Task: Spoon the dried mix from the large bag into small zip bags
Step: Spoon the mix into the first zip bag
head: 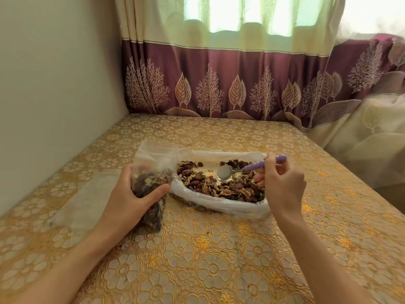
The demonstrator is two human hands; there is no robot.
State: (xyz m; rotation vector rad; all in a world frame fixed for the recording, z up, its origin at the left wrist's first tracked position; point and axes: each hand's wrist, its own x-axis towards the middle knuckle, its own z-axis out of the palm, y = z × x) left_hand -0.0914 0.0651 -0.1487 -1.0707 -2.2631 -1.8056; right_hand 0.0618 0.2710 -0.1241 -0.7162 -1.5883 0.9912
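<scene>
Sagging under its nut mix, the soft small zip bag [151, 185] is gripped mid-body by left hand [129, 198] fingers, while the purple-handled spoon [241, 168] is pinched by the right hand [282, 185].

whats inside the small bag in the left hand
The small bag holds dried mix, nuts and dark fruit, filling its lower part; the top is empty plastic. The left hand covers part of the bag, so the contents behind it are hidden.
</scene>
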